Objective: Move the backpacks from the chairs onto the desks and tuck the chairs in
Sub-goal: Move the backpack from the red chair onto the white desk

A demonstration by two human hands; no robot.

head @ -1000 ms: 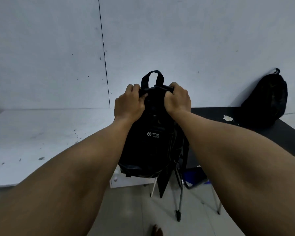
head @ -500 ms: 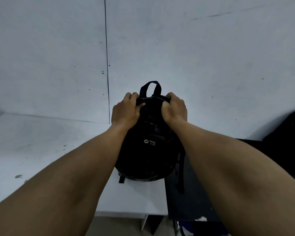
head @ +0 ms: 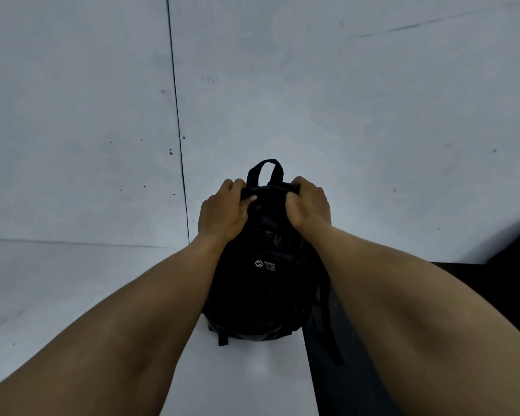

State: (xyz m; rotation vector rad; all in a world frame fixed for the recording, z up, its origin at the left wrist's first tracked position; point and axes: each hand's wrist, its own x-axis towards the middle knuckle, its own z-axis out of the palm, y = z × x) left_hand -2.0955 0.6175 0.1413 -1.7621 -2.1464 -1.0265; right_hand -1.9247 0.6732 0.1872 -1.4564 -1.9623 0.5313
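One backpack (head: pixel 260 283), black with a small white logo on its front, is seen standing upright on the white desk (head: pixel 72 295), its base resting near the seam where a second, black desk (head: pixel 351 379) adjoins on the right. Two hands are counted, both clamped on the top of the backpack: the left hand (head: pixel 222 210) is curled round the left corner of the top edge, and the right hand (head: pixel 308 205) is curled round the right corner. One carry loop (head: pixel 264 171) is seen standing up between them, untouched. One strap (head: pixel 327 319) is draped down the right side onto the black desk. A pale wall (head: pixel 342 100) with one vertical seam is seen behind.
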